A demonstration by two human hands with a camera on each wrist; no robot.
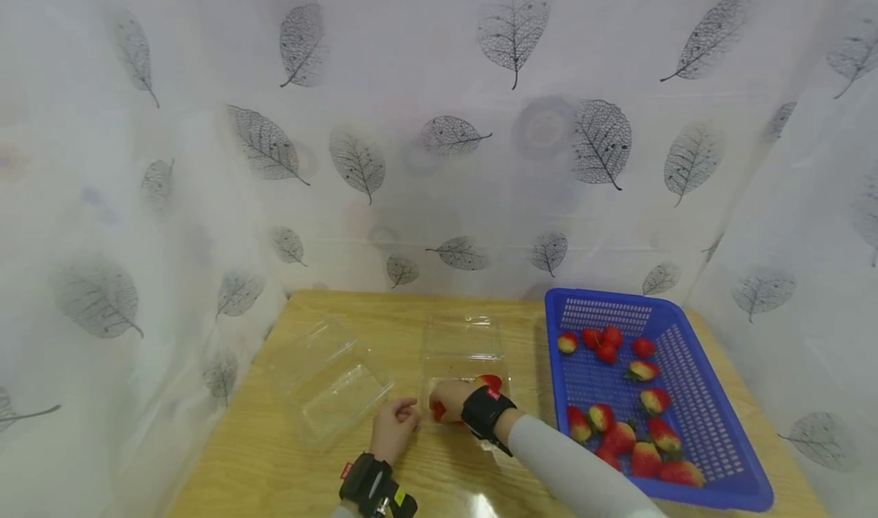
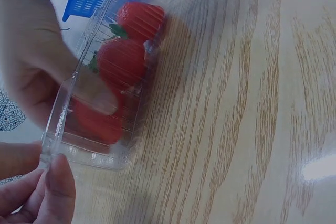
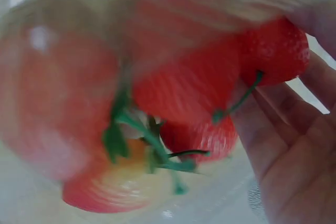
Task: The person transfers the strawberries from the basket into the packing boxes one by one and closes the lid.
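Note:
A clear plastic clamshell box [image 1: 461,343] stands on the table with its lid folded back, with several strawberries [image 2: 122,61] inside. My right hand [image 1: 449,398] reaches into its near left corner and holds a red strawberry [image 3: 275,51] between thumb and fingers. Through the clear wall the thumb shows pressed on that fruit in the left wrist view. At the box's near left corner, my left hand [image 1: 394,430] pinches the rim, thumb against fingers [image 2: 59,187]. Green stems [image 3: 152,140] stick out among the fruit in the right wrist view.
A blue plastic basket [image 1: 559,381] on the right holds more strawberries [image 1: 645,457], mostly toward its near end. Another clear clamshell box [image 1: 329,381] lies opened on the left of the wooden table [image 1: 233,465]. A leaf-print curtain [image 1: 411,61] hangs behind and at both sides.

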